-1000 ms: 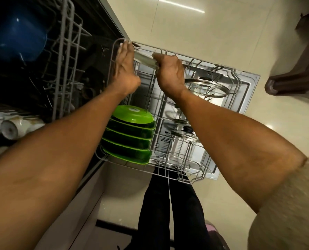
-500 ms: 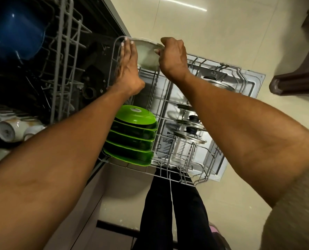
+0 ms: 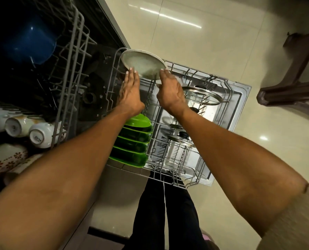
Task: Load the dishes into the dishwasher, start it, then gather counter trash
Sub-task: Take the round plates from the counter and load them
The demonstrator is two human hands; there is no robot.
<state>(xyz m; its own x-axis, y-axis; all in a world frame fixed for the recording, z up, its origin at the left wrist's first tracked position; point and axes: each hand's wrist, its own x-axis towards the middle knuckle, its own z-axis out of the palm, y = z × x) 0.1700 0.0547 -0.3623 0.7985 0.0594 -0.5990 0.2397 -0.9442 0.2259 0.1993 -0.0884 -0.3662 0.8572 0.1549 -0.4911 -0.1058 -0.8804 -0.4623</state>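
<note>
Pale plate (image 3: 144, 63) up over the far end of the lower rack (image 3: 170, 170), tilted, face toward the person, rim running left to right. Left hand (image 3: 130, 91) flat, fingers straight against its edge; right hand (image 3: 170, 91) grips the other edge. Green plates (image 3: 134, 139) stand racked nearby.

Both forearms are bare from the elbow to the wrist, with no watch, band or ring to be seen on either the left hand (image 3: 130, 91) or the right hand (image 3: 170, 91). The fingernails on the left hand are short and pale. A beige, coarse-woven short sleeve (image 3: 292, 221) covers the right upper arm, its hem ending just above the elbow. The legs wear dark, near-black trousers (image 3: 161, 210). A pink patch of footwear (image 3: 207, 239) shows beside the trousers, too blurred to make out further.
</note>
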